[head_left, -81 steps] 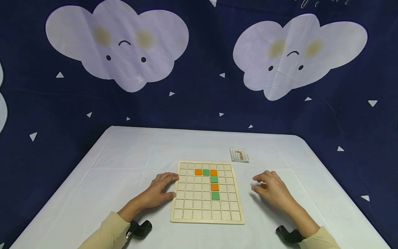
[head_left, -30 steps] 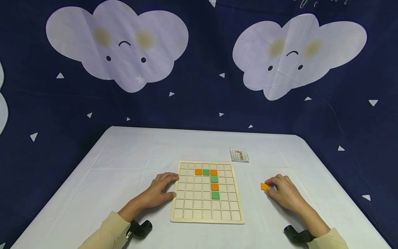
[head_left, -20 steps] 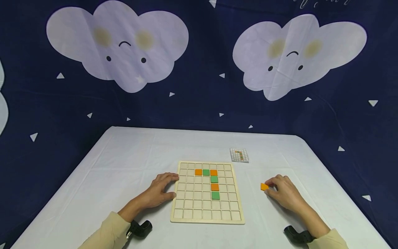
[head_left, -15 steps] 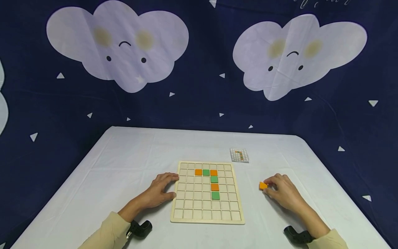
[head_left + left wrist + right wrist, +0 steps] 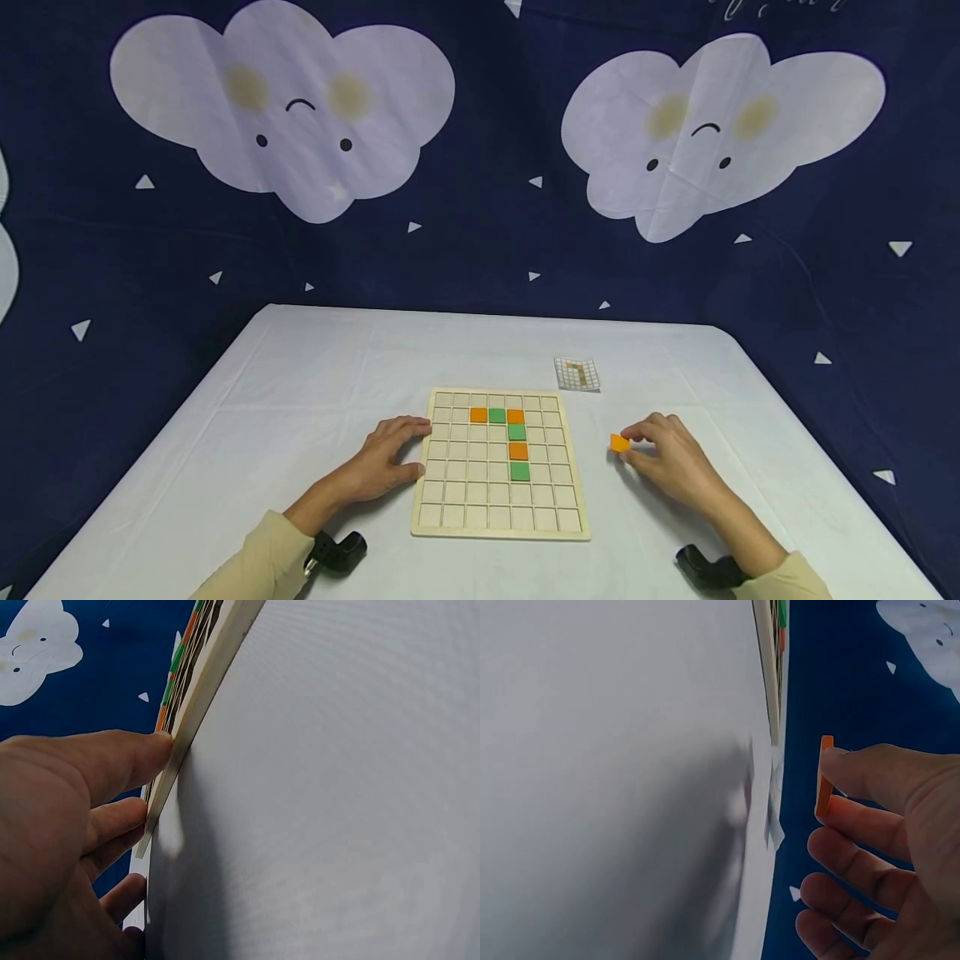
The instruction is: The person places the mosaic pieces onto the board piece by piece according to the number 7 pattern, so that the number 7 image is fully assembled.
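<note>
Between thumb and index finger, my right hand [image 5: 673, 460] pinches an orange square tile [image 5: 619, 442] right of the board, raised above the table. The right wrist view shows that orange tile [image 5: 825, 776] edge-on, apart from the cloth. A wooden grid board [image 5: 467, 495] lies flat at the middle. Orange and green tiles, such as the lowest green tile [image 5: 520, 472], form a row and a column in its cells. My left hand [image 5: 381, 462] rests its fingertips and thumb against the board's left edge. In the left wrist view, the thumb [image 5: 142, 754] touches the board's rim [image 5: 196, 697].
A small pattern card [image 5: 577, 374] printed with a coloured grid lies behind the board's far right corner. White cloth [image 5: 315, 367] covers the table. A dark blue backdrop [image 5: 495, 250] with clouds hangs behind it.
My right hand took hold of the orange tile on the table, lifted it and has moved it left toward the board. My left hand and the board have stayed in place.
</note>
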### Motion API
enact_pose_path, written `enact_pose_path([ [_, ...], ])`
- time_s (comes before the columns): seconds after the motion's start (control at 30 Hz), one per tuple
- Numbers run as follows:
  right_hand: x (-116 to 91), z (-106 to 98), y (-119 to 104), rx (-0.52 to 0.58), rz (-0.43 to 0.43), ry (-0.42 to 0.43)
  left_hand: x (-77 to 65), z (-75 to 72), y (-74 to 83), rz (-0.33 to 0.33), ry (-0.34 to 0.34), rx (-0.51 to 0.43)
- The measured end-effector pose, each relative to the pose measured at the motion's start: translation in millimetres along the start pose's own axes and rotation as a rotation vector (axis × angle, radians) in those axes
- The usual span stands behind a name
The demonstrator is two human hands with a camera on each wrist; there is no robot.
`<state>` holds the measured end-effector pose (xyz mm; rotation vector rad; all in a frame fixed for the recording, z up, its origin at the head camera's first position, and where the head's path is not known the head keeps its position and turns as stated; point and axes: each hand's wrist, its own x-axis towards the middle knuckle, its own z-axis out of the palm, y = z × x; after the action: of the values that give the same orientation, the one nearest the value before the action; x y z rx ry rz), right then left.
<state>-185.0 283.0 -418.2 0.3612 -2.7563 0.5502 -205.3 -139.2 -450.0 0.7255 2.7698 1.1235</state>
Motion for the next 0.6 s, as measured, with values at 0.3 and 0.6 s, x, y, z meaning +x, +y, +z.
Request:
enact_pose_path([
  [0.3, 3, 6, -16, 0.019, 0.029, -0.035, -0.3, 0.0, -0.1, 0.003, 0.001, 0.0],
  [0.6, 3, 12, -34, 0.031, 0.02, -0.054, 0.1, 0.1, -0.4, 0.003, -0.001, 0.0],
])
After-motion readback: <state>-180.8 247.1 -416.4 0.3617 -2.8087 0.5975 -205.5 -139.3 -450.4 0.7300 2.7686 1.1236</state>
